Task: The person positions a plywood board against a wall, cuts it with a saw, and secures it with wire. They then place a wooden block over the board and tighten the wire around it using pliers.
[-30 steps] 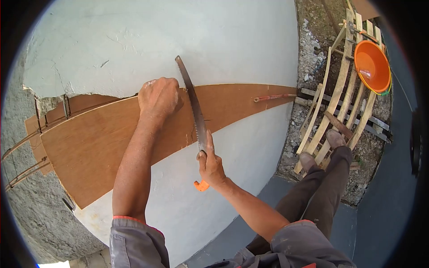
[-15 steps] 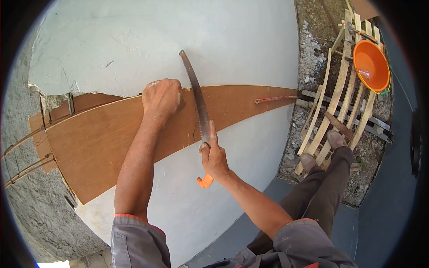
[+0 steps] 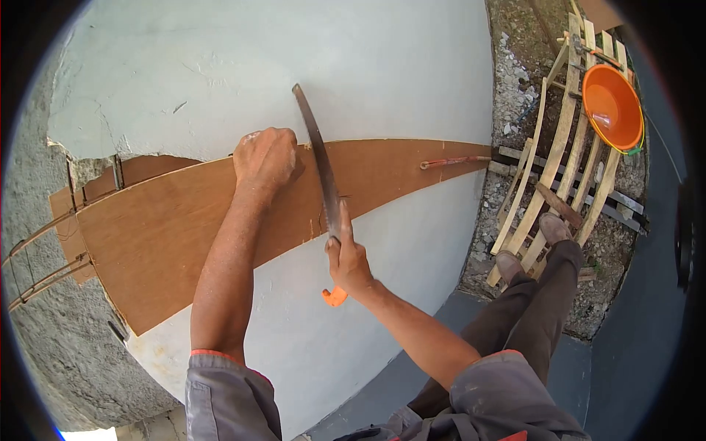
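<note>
Handsaw [image 3: 321, 162], tip toward twelve o'clock, crosses plywood [image 3: 169, 242]; right hand [image 3: 350, 266] closed round handle [image 3: 334, 297]; left hand [image 3: 266, 163] fisted over plywood (anything inside hidden).

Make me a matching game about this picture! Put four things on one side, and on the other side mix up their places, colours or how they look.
Things:
1. Saw
2. Bucket
3. Board
4. Left hand

Clues:
A. Flat and brown, against the pale wall
B. Held in the right hand
C. Curled up, by the top edge of something brown
D. Round and orange, on the wooden slats

Right pairs: 1-B, 2-D, 3-A, 4-C
</note>
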Action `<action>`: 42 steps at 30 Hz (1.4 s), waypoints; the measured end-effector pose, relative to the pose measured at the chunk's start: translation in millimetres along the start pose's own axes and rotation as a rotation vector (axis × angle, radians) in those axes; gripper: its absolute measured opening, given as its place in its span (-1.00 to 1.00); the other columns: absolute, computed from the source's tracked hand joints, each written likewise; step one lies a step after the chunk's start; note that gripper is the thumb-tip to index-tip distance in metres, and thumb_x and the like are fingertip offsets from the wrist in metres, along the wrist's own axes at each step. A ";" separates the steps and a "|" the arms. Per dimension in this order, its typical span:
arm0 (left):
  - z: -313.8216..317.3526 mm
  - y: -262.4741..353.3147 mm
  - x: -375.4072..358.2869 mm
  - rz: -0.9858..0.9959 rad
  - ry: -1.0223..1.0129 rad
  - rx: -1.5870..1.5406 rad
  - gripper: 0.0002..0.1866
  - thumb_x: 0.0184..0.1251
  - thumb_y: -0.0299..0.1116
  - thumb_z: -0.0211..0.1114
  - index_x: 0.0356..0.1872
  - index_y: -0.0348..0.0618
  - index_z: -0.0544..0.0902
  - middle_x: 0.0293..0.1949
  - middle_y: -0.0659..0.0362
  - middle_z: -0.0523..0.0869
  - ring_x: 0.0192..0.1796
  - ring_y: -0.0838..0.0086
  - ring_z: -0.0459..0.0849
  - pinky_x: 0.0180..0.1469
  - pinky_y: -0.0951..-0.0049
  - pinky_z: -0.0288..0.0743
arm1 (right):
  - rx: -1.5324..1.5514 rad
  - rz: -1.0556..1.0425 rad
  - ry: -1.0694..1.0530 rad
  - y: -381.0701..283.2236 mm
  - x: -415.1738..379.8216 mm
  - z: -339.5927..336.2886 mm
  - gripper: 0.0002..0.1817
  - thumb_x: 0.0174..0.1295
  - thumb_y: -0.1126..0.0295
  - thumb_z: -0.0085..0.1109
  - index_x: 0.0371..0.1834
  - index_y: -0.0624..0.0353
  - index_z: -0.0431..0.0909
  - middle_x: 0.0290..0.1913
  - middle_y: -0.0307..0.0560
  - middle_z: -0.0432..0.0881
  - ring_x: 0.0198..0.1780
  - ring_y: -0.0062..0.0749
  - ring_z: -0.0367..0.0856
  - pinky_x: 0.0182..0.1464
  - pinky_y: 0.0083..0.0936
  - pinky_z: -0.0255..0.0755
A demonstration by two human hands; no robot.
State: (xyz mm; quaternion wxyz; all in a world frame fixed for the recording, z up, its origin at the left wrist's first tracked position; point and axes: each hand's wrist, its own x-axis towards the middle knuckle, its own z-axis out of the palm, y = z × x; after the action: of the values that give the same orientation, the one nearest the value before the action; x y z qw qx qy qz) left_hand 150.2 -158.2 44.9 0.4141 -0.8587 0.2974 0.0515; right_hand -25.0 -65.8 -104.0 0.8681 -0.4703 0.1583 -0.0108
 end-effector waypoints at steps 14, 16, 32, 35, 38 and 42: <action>-2.3 1.7 -7.3 0.002 -0.065 0.031 -0.83 0.14 -0.33 0.30 -0.40 -0.23 0.72 -0.33 -0.10 0.75 -0.16 -0.01 0.74 -0.10 0.10 0.61 | 0.132 -0.198 0.122 44.3 -71.0 28.6 -0.21 0.38 0.63 -0.13 0.61 0.26 -0.29 0.29 0.41 0.46 -0.31 -0.10 0.71 -0.18 -0.35 0.63; 1.6 2.0 -4.9 0.011 -0.036 0.019 -0.83 0.15 -0.33 0.31 -0.40 -0.23 0.72 -0.33 -0.11 0.75 -0.16 -0.02 0.74 -0.10 0.10 0.60 | 0.082 -0.270 0.158 24.1 -29.4 11.8 -0.20 0.37 0.65 -0.14 0.62 0.22 -0.30 0.26 0.30 0.49 -0.37 -0.27 0.64 -0.24 -0.43 0.59; 1.7 2.2 -10.6 0.031 0.018 0.033 -0.91 0.04 -0.43 0.31 -0.49 -0.21 0.73 -0.39 -0.05 0.76 -0.23 0.07 0.77 -0.13 0.20 0.63 | 0.019 -0.357 0.242 56.1 -40.3 32.6 -0.19 0.38 0.63 -0.15 0.63 0.14 -0.31 -0.18 0.05 0.64 -0.48 -0.39 0.55 -0.36 -0.46 0.52; -4.2 5.2 -9.2 0.000 -0.021 0.035 -0.90 0.04 -0.41 0.31 -0.49 -0.21 0.72 -0.39 -0.04 0.76 -0.23 0.07 0.77 -0.15 0.21 0.63 | 0.119 -0.241 0.152 50.9 -54.1 19.7 -0.20 0.40 0.59 -0.12 0.62 0.17 -0.30 -0.38 -0.02 0.54 -0.51 -0.38 0.50 -0.39 -0.43 0.49; 12.1 -1.8 -9.7 0.032 0.066 0.044 -0.91 0.05 -0.42 0.30 -0.49 -0.21 0.72 -0.39 -0.03 0.76 -0.23 0.07 0.77 -0.15 0.21 0.63 | 0.075 -0.133 0.054 -7.3 12.0 -12.8 -0.21 0.39 0.57 -0.10 0.61 0.24 -0.28 -0.36 0.00 0.57 -0.49 -0.38 0.51 -0.35 -0.46 0.52; -2.6 5.6 -8.5 0.050 0.007 0.057 -0.91 0.10 -0.47 0.26 -0.46 -0.21 0.72 -0.38 -0.03 0.77 -0.23 0.08 0.77 -0.14 0.21 0.63 | 0.010 -0.326 0.196 65.2 -45.8 35.1 -0.20 0.38 0.59 -0.11 0.62 0.17 -0.30 -0.25 0.03 0.62 -0.43 -0.37 0.59 -0.29 -0.47 0.56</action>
State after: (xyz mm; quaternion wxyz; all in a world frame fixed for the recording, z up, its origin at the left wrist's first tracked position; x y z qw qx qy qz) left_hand 139.8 -158.9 45.6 0.4360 -0.8390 0.3218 0.0502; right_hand -67.0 6.8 -127.4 0.8377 -0.4820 0.1639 -0.1976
